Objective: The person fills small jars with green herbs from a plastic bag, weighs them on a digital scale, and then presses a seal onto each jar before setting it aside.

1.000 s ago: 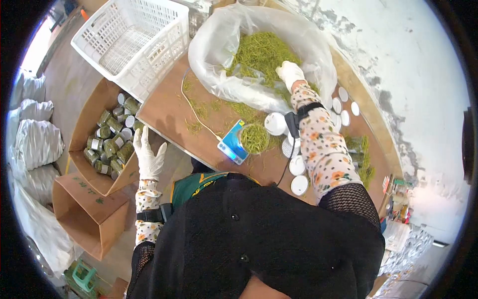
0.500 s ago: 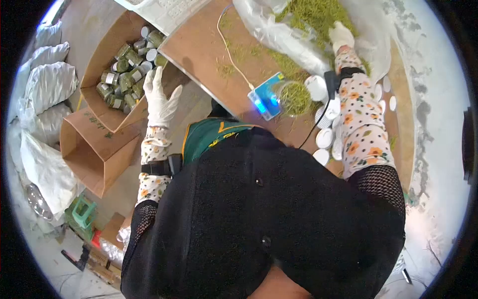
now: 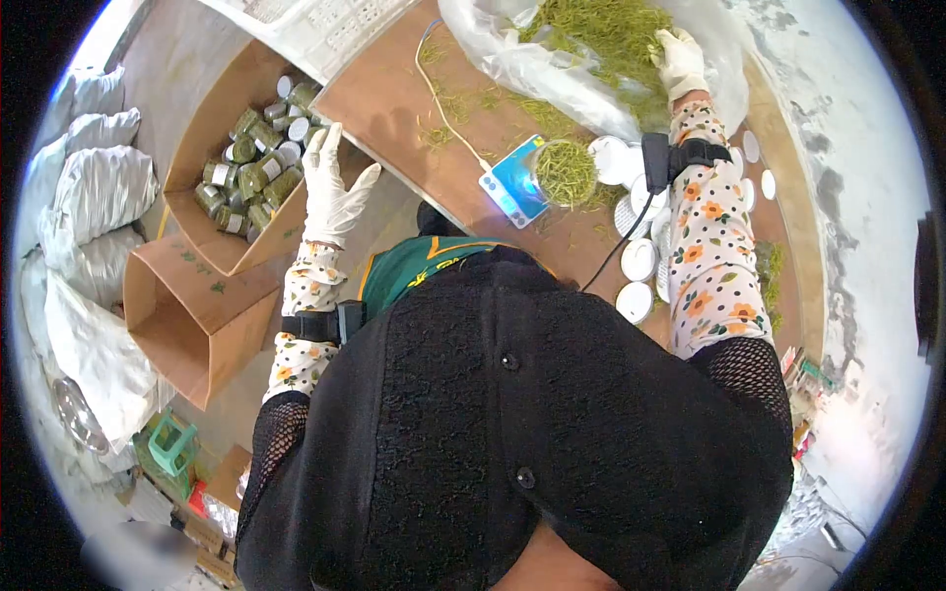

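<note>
My right hand (image 3: 680, 64), in a white glove, is at the heap of dried green herb (image 3: 611, 39) in a clear plastic bag (image 3: 473, 44). Its fingers curl into the edge of the heap, with the tips partly hidden. My left hand (image 3: 333, 192), also gloved, hangs beside the cardboard box (image 3: 202, 108) of filled jars (image 3: 261, 167); its fingers are spread and hold nothing. Between my hands, an open clear jar (image 3: 566, 173) full of green herb stands at the end of a flat blue device (image 3: 517, 185) with a lit edge and a cable.
Round white lids (image 3: 639, 258) lie on the brown tabletop (image 3: 384, 89) near my right forearm. Loose herb is scattered there. A second cardboard box (image 3: 197, 305) stands open at left, near white sacks (image 3: 103, 187) and a green stool (image 3: 172, 443). A white crate (image 3: 305, 34) is at the top.
The view has shifted slightly. My right hand's fingers now show curled at the herb heap; before, the hand looked like a fist over it. My left hand stays open beside the box.
</note>
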`<state>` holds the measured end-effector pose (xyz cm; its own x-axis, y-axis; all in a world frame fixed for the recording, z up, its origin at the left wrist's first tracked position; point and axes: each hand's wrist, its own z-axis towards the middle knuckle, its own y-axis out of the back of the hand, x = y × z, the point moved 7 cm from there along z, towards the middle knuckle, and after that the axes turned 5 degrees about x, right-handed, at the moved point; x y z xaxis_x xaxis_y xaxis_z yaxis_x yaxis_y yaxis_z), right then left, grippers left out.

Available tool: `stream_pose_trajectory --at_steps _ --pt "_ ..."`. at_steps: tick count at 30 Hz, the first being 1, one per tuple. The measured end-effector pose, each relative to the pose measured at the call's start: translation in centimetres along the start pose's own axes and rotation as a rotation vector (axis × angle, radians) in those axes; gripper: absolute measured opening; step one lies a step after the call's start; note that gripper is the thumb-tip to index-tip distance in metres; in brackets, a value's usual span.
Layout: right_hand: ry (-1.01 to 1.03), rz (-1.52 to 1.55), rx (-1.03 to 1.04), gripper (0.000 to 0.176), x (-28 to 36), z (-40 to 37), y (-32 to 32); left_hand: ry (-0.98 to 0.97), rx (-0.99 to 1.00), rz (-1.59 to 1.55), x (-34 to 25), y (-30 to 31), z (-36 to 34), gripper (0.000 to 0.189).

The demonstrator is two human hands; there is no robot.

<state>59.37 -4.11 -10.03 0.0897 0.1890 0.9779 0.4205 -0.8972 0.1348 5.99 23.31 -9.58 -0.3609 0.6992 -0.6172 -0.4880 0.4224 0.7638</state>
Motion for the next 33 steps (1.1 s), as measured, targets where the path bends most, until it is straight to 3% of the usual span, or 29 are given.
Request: stream_pose_trajectory --at_steps 3,5,6,12,21,27,30,33 --pt "0.029 0.301 -0.097 0.030 3.1 -4.0 -0.8 -0.068 0.073 -0.116 -2.7 -0.7 1.5 0.082" --pt "0.344 0.056 -0.011 0.028 5.5 -4.8 -0.5 -0.179 0.102 -0.192 -5.0 -1.3 2.2 0.085" --pt "0.045 0.371 -0.035 0.028 3.9 -5.4 -0.6 -0.221 0.122 -0.205 -6.1 -1.8 2.6 0.085" --pt "0.051 0.256 -0.058 0.027 6.0 -6.8 -2.0 -0.329 0.225 -0.237 -11.4 -3.7 3.7 0.085" --pt "-0.045 0.382 0.072 0.022 1.2 -3.1 -2.8 -0.177 0.136 -0.192 -6.6 -3.5 1.7 0.088" --pt "-0.065 0.504 0.084 0.016 1.6 -4.7 -2.8 -0.060 0.229 -0.350 -6.4 -3.2 1.7 0.093" --pt "-0.035 0.598 0.227 0.013 3.2 -7.0 -3.4 -0.270 0.276 -0.330 -9.4 -4.7 3.5 0.101" --pt "-0.064 0.558 0.353 0.008 5.2 -12.1 -5.0 -0.335 0.431 -0.491 -13.9 -7.2 4.6 0.113"
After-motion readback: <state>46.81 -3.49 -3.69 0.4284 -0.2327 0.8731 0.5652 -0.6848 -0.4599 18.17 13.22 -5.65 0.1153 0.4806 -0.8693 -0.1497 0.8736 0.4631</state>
